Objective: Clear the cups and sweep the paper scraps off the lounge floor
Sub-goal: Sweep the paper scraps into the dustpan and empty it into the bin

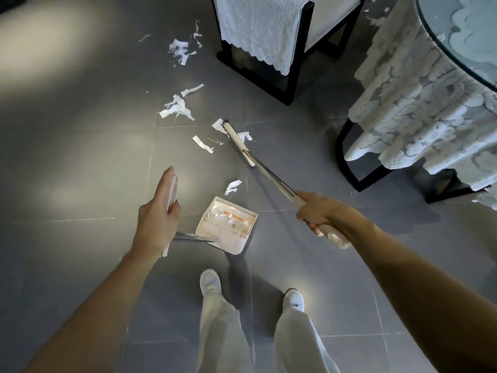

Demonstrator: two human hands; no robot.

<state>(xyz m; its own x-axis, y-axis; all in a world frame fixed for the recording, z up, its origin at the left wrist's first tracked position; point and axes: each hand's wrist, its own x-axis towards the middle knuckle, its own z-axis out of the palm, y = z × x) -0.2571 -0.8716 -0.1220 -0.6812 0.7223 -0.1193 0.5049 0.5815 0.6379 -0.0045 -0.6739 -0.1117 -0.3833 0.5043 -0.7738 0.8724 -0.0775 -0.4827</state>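
Note:
White paper scraps (pixel 177 107) lie scattered over the grey tile floor, with more further away (pixel 179 51) and one close to the dustpan (pixel 233 186). My right hand (pixel 320 214) grips the cream handle of a broom, whose head (pixel 238 138) rests on the floor among scraps. A cream dustpan (pixel 228 227) stands on the floor in front of my feet, with scraps inside. My left hand (pixel 158 211) holds the dustpan's long handle (pixel 172 191), fingers stretched along it and thumb against it. No cup is in view.
A black-framed chair (pixel 293 76) draped with a white towel stands ahead. A round glass-topped table (pixel 457 49) with a lace cloth is at the right, on a black base (pixel 376 179). More scraps (pixel 376 20) lie between them. My white shoes (pixel 211 282) are below.

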